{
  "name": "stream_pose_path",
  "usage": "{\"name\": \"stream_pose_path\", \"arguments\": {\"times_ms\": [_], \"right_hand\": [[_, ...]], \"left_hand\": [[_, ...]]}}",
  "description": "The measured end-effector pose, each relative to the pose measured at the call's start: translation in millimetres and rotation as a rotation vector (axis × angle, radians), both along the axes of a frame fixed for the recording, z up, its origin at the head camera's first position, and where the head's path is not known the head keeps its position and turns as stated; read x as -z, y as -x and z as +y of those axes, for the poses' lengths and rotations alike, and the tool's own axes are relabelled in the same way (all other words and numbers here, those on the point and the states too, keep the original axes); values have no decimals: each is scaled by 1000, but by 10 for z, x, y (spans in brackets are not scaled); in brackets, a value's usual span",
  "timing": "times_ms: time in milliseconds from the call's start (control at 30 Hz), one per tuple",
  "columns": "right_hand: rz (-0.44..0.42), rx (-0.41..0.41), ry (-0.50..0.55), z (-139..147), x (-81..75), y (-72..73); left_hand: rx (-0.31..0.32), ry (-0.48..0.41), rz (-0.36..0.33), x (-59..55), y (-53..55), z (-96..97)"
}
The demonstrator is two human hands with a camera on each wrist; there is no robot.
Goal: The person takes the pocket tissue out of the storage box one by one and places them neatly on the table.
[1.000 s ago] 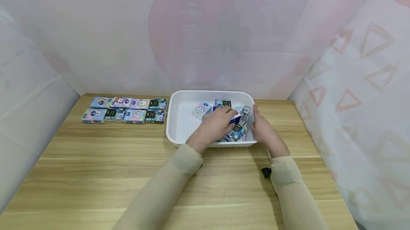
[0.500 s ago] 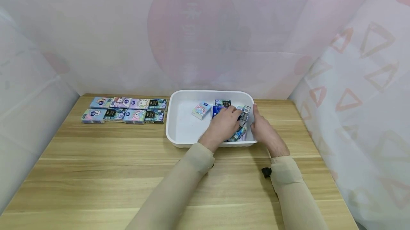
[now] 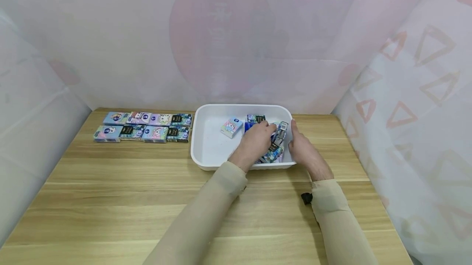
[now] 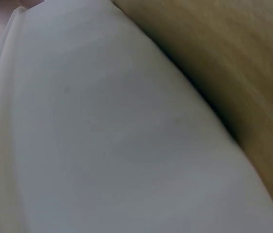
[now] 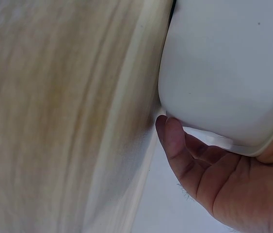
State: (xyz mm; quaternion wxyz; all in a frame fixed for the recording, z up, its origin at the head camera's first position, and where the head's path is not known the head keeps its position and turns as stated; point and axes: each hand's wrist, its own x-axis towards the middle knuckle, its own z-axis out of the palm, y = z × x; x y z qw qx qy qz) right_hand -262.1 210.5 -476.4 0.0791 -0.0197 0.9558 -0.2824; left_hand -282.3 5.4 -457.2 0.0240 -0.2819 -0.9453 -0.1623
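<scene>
White tray [image 3: 211, 148]: stood on the counter [image 3: 110, 199] at the middle of the frame, packs heaped in its right half
Left hand [image 3: 254, 144]: lay inside the tray over the heap, its fingers bent down; whether they pinched a pack could not be told
Right hand [image 3: 304, 150]: held the tray's right end, thumb by the rim, the fingers [image 5: 175, 138] close together and curled against the outer wall
Pastel pack [image 3: 232, 127]: lay askew, just left of the heap
Blue pack [image 3: 249, 126]: showed partly, beside the left hand
Dark floral pack [image 3: 256, 118]: lay near the tray's far wall
Barcoded pack [image 3: 282, 132]: leaned at the heap's right side
Sorted packs [image 3: 155, 134]: eight, in two rows of four, left of the tray
Sleeves [image 3: 200, 216]: beige, entering at the bottom of the frame
</scene>
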Motion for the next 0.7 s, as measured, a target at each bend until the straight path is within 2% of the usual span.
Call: {"name": "stream_pose_path", "arguments": {"times_ms": [133,300,633,700], "right_hand": [[2,1,-5,5,6,8],[2,-3,-17,2,1,10],[-24,11,-10,-2,8,17],[-24,14,-10,-2,7,16]], "left_hand": [[-8,-7,-24,-39,9,-71],[12,-43,-12,-88,21,-201],[21,-125,-48,-302,-35,-572],[18,-148,-74,-335,-24,-657]]}}
